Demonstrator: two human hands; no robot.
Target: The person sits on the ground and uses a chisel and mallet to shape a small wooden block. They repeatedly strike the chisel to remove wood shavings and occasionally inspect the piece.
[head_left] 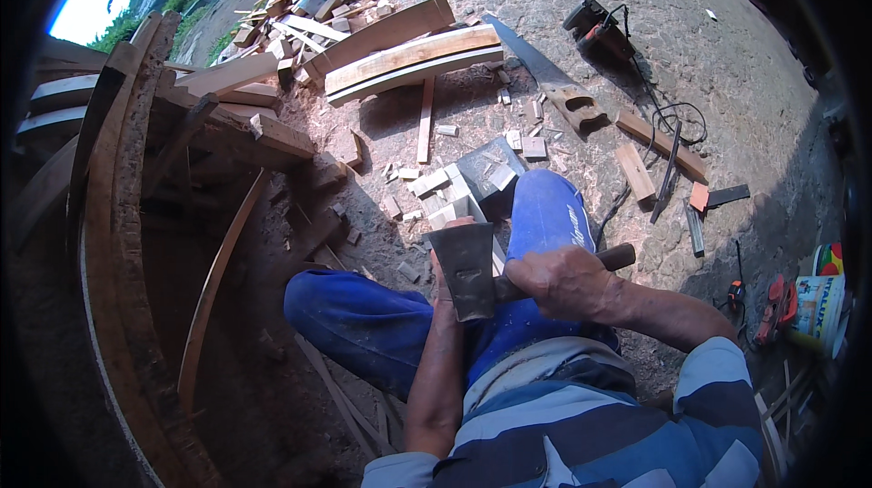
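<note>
My right hand (565,283) is wrapped round the wooden handle of a hatchet (465,272), whose broad dark metal head lies in front of my left hand. Most of my left hand (441,284) is hidden behind that head; a few fingertips show above it. It appears closed on a pale wood piece (447,213), largely covered by the hatchet, between my bent knees. Beyond the knees, a dark flat-faced block (490,170) is strewn with pale offcuts and chips.
Curved timbers (127,243) form a frame at left. Ahead lie a curved plank (413,61), a handsaw (554,84) and a corded power tool (599,29). Wood strips (636,172), a tape measure (736,291), a red tool (775,311) and a bucket (817,306) are at right.
</note>
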